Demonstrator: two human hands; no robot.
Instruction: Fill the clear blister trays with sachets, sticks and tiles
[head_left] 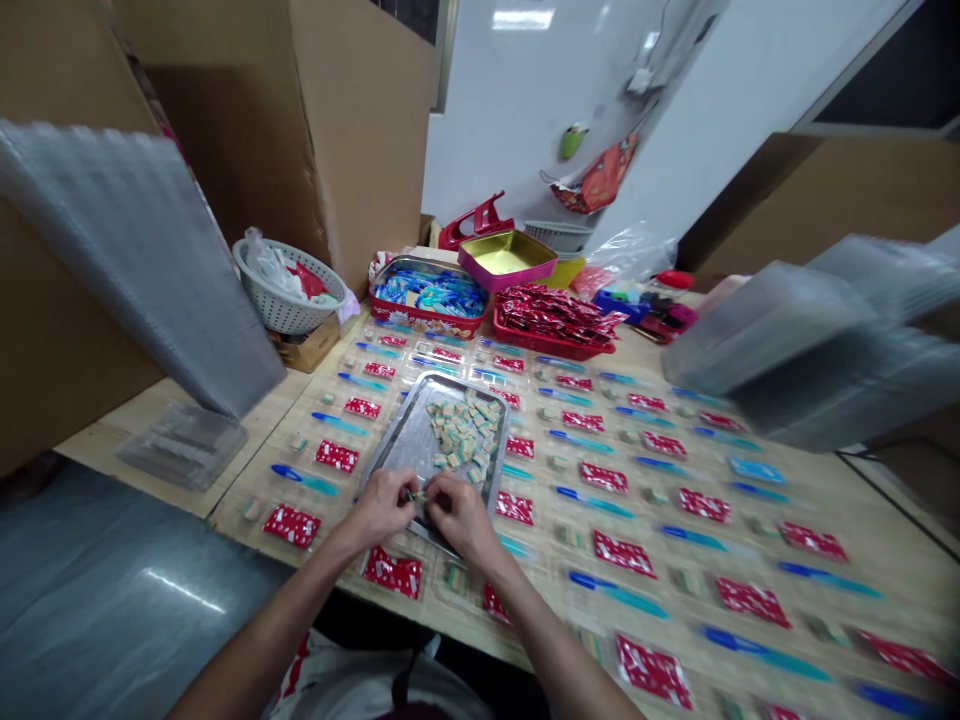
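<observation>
Over the near end of a metal tray (397, 440), my left hand (386, 508) and my right hand (459, 512) meet with fingertips pinched together. A small greenish-beige block shows between them, partly hidden by the fingers. Inside the tray lies a loose pile of small beige-and-green layered blocks (463, 430). Around the tray, clear plastic packs stand in rows, many holding a red packet with white spots (394, 572), a blue plastic knife-like piece (306, 480) and small blocks (456, 578).
Behind the tray are a tin of blue packets (431, 290), a red tray of red packets (555, 315) and a pink-and-gold box lid (508, 258). Stacked clear plastic trays stand at left (150, 270) and right (772, 340). A white basket (289, 300) sits at the back left.
</observation>
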